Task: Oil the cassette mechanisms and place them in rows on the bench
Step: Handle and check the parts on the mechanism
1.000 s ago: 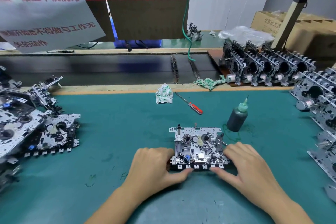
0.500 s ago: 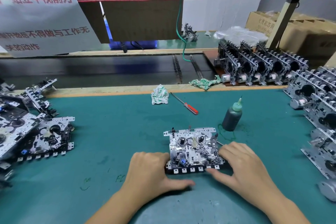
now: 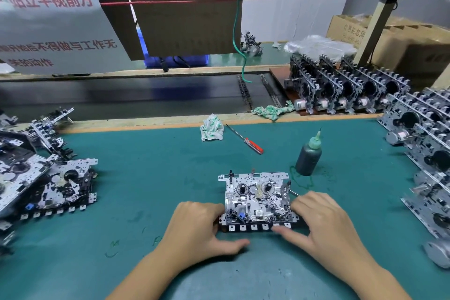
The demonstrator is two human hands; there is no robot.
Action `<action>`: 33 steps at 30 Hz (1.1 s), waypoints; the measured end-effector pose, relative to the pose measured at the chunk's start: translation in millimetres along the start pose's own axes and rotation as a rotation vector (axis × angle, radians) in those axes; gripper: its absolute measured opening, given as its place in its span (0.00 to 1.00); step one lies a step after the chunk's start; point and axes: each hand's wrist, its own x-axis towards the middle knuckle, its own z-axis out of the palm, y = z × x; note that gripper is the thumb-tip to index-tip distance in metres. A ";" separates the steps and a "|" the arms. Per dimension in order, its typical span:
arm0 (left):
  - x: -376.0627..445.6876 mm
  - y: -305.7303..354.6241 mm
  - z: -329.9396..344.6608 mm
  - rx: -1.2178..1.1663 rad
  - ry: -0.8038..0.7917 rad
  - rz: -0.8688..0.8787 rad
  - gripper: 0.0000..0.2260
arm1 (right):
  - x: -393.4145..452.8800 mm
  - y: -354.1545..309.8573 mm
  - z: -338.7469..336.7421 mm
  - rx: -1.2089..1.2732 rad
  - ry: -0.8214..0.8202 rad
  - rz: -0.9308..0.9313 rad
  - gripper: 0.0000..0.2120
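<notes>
One cassette mechanism point(image 3: 257, 202), a silver metal chassis with two reels and a front row of black keys, lies flat on the green mat near the front. My left hand point(image 3: 202, 226) holds its left side with curled fingers, the thumb lying on the mat just in front. My right hand point(image 3: 323, 221) grips the right side, its thumb pressed on the key row. A thin metal rod pokes out beside the right fingers. A dark oil bottle point(image 3: 308, 156) with a green nozzle stands upright just behind and to the right.
A loose heap of mechanisms point(image 3: 56, 185) lies at the left. Upright rows of mechanisms point(image 3: 428, 153) line the right edge, with more mechanism rows point(image 3: 341, 90) at the back right. A red-handled screwdriver point(image 3: 246, 139) and a crumpled rag point(image 3: 211, 128) lie near the back rail.
My left thumb has come off the mechanism's front keys and now lies on the mat. My right thumb has slid left along the key row. The mechanism has stayed in place.
</notes>
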 end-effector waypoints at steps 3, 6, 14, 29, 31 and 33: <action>-0.7 3.9 2.0 0.038 0.089 0.004 0.23 | 1.7 0.3 -0.7 0.011 -0.015 -0.005 0.23; 0.6 8.2 0.7 0.075 0.155 -0.021 0.23 | 2.3 1.7 -1.6 0.044 -0.045 -0.031 0.24; 1.0 11.0 -2.7 0.098 0.130 -0.027 0.28 | 1.1 -2.2 -0.7 -0.033 0.008 -0.024 0.22; 5.3 -4.1 -3.8 0.018 -0.108 -0.011 0.33 | 1.3 -1.1 -0.4 -0.086 0.021 -0.009 0.23; 4.9 -4.8 -1.6 -0.024 -0.073 0.013 0.32 | 3.0 -1.6 -0.4 -0.112 0.028 -0.017 0.24; 4.5 -4.6 -0.6 -0.028 -0.043 0.022 0.31 | 3.7 -0.5 -0.5 -0.105 0.020 -0.025 0.24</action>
